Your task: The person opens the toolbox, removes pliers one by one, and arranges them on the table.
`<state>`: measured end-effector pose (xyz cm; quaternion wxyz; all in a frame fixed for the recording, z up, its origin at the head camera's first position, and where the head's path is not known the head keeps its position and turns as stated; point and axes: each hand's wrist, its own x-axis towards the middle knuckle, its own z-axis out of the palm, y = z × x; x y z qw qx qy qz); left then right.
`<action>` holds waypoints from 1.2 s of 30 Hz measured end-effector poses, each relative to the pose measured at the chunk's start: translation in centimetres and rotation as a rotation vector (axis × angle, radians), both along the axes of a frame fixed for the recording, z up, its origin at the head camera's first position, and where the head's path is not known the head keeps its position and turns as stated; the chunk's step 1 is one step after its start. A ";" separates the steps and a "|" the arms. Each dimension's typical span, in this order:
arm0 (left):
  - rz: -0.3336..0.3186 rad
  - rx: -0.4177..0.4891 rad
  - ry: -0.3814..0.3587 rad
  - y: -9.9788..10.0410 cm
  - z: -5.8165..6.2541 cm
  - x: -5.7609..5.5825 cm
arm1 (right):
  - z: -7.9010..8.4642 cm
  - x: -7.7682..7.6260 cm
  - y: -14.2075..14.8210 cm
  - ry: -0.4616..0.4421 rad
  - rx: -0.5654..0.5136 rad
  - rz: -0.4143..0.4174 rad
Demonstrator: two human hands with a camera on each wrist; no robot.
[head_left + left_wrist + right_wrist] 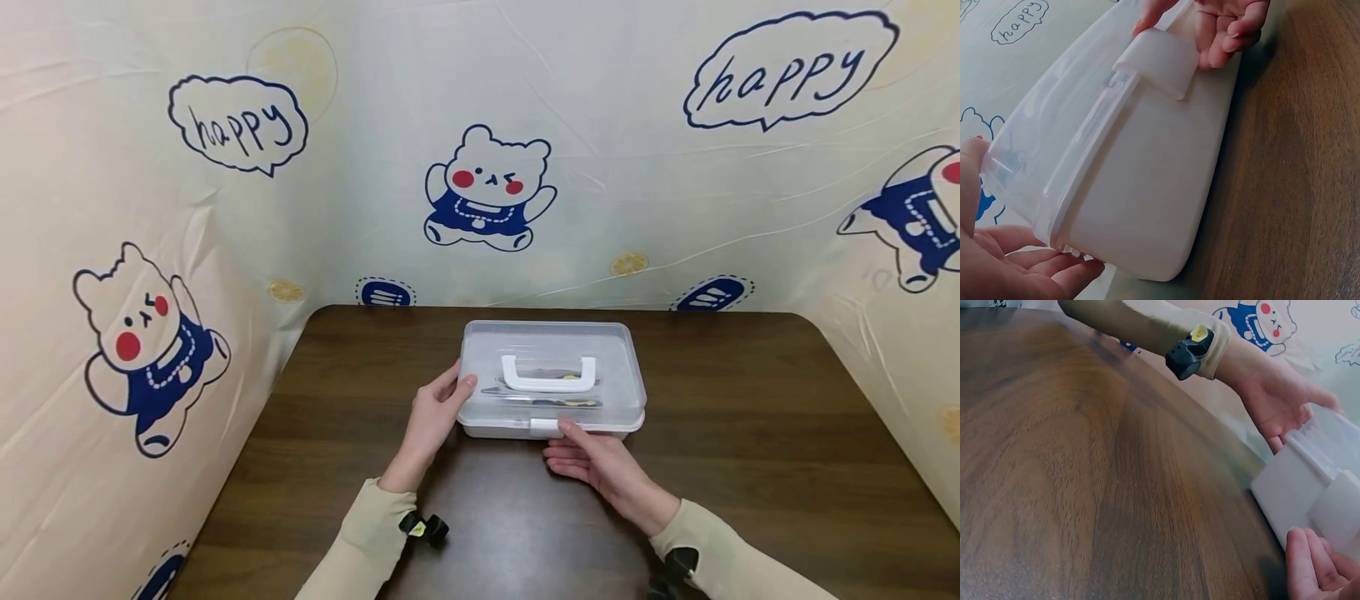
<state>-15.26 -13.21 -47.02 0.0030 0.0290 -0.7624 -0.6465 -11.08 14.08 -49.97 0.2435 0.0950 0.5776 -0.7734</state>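
A clear plastic storage box (551,342) with a white carry handle (549,384) lies on the table, its lid down. Through the lid, long thin tools with yellow and dark parts (577,403) show faintly; their kind is unclear. My left hand (432,417) grips the box's left end, thumb on the lid and fingers beneath the rim, as the left wrist view shows. At the front, my right hand (600,468) holds the white latch (1160,62) between its thumb at the top edge and its bent fingers below.
The dark wood table (750,433) reaches out on both sides of the box. A pale curtain (600,83) printed with bears and the word "happy" hangs behind and beside it. Each sleeve carries a black wrist camera (425,528).
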 end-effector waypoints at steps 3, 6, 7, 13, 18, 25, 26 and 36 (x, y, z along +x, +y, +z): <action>-0.003 -0.004 -0.001 0.1 0.1 0.0 | 0.0 -0.1 0.0 -0.005 0.024 0.009; -0.006 -0.005 -0.003 0.1 0.1 0.1 | 0.1 -0.1 0.1 -0.004 0.043 0.023; -0.006 0.001 -0.006 0.1 0.1 0.1 | 0.1 -0.1 0.1 -0.002 0.047 0.025; -0.012 0.011 0.002 0.1 -0.3 0.0 | 0.0 -0.1 0.3 0.010 0.074 0.049; -0.011 -0.004 0.012 0.0 -0.2 -0.1 | 0.5 -0.3 0.5 0.004 0.100 0.103; -0.021 -0.002 0.013 -0.2 -0.2 0.0 | 1.0 -0.4 0.7 -0.021 0.159 0.180; -0.022 -0.001 0.012 -0.2 -0.2 -0.1 | 1.0 -0.3 0.7 -0.020 0.171 0.186; -0.023 0.000 0.000 -0.2 0.0 -0.1 | 1.7 0.0 0.3 -0.005 0.215 0.148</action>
